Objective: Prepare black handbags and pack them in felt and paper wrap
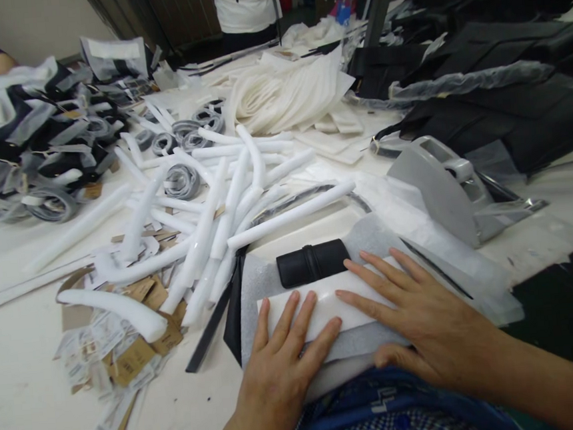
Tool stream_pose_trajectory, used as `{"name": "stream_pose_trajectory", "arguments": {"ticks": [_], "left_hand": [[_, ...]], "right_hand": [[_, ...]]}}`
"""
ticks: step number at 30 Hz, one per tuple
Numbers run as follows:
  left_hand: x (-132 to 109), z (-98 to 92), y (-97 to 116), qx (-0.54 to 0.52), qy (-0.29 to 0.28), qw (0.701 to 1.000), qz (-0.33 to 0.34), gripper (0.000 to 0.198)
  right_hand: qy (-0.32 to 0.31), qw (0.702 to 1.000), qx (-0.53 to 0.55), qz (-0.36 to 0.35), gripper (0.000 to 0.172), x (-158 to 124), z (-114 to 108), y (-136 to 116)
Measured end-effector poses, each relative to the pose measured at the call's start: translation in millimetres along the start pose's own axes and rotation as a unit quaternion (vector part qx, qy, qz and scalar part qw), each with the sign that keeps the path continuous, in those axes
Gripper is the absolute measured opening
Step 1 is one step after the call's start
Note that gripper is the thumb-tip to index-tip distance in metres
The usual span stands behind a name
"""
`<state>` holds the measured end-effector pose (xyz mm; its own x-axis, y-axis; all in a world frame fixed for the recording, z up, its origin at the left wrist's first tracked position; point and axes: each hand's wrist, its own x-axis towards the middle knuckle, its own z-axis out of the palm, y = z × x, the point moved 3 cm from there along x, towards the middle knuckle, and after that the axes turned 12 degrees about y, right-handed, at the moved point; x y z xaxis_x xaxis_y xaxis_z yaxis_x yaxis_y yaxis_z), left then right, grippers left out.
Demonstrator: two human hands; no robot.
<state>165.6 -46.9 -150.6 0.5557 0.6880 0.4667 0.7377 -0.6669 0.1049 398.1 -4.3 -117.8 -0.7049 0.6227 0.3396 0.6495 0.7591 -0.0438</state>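
My left hand (283, 356) lies with spread fingers on a white foam strip (325, 307). From the other side, my right hand (409, 304) rests on the strip's right part, its fingers stretched out too. Just above the strip sits a small black leather-like piece with a band round its middle (312, 263). Beneath both is a thin grey-white wrapping sheet (257, 284), spread over what looks like a bag with black edges; most of it is hidden. A white foam tube (291, 214) lies across its far end.
White foam tubes (206, 215) are heaped beyond my left hand, near coiled wrapped straps (182, 181) and brown tags (131, 360). A tape dispenser (435, 188) stands right, before black bags (508, 108). White sheets (281, 95) are stacked behind. A person (247, 7) stands opposite.
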Motion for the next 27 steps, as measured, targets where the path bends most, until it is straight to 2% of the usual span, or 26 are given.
{"name": "stream_pose_trajectory", "arguments": {"ticks": [3, 6, 10, 13, 16, 19, 22, 24, 26, 27], "left_hand": [[0.7, 0.3, -4.2, -0.008, -0.006, 1.0, -0.009, 0.056], [5.6, -5.4, -6.6, -0.008, -0.034, 0.999, -0.008, 0.061], [19.6, -16.0, 4.1, 0.03, -0.069, 0.997, 0.028, 0.054], [28.0, -12.6, 15.4, 0.068, -0.04, 0.994, 0.075, 0.052], [25.3, 2.5, 17.5, 0.083, -0.004, 0.991, 0.106, 0.044], [16.5, 16.0, 12.7, 0.097, 0.046, 0.989, 0.106, 0.053], [11.8, 20.4, 11.1, 0.116, 0.092, 0.983, 0.105, 0.058], [12.2, 19.7, 12.6, 0.119, 0.097, 0.982, 0.109, 0.059], [14.0, 18.1, 14.2, 0.111, 0.089, 0.984, 0.106, 0.059], [14.9, 17.6, 14.9, 0.105, 0.086, 0.985, 0.103, 0.059]], "right_hand": [[0.008, 0.999, -0.027, 0.016, 0.067, -10.0, 12.7, -3.1], [0.018, 0.999, -0.031, 0.024, 0.066, -14.1, 21.2, -5.5], [0.038, 0.998, -0.041, 0.016, 0.066, -12.5, 24.1, -5.2], [0.056, 0.997, -0.059, 0.0, 0.068, -11.5, 24.9, -4.4], [0.073, 0.994, -0.073, -0.021, 0.07, -12.0, 22.7, -4.0], [0.086, 0.994, -0.058, -0.045, 0.064, -8.1, 9.9, -0.4], [0.11, 0.993, -0.008, -0.03, 0.039, 14.1, -8.7, 15.6], [0.132, 0.991, 0.017, 0.002, 0.026, 43.5, -13.8, 34.4], [0.123, 0.992, 0.015, 0.009, 0.025, 81.0, -5.4, 54.4], [0.095, 0.995, 0.003, -0.007, 0.025, 100.3, 4.2, 62.8]]}}
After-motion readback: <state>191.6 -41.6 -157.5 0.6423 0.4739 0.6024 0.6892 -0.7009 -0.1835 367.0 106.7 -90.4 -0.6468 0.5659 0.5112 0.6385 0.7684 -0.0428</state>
